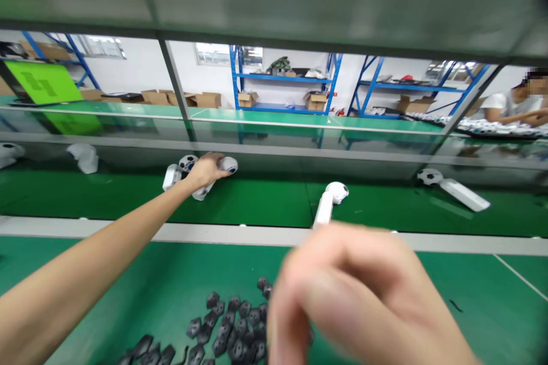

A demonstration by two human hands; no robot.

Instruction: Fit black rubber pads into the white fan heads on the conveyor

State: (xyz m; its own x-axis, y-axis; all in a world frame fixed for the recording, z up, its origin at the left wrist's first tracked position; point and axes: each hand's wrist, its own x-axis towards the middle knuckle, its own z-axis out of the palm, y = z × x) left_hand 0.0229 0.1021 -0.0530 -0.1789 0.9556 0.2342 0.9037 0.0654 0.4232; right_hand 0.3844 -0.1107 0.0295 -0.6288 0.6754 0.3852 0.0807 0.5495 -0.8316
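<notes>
My left hand (206,173) stretches out over the green belt, its fingers closed around a white device with a ball-shaped head (230,165). Close beside it on the belt is another white device (172,175), near a ball head with black football patches (188,162). Large and blurred in the foreground, my right hand (342,291) has its fingers curled in; anything inside them is hidden. Below and to the left of it, many small dark grey faceted parts (231,328) lie loose on the green worktop (141,291), some behind the hand.
More ball-headed devices lie on the belt: a white one (336,193) and a football-patterned one (430,177). A wrapped white piece (84,157) is at left. A pale rail (205,232) separates worktop from belt. Overhead hangs a panel (274,0). A person (514,104) sits far right.
</notes>
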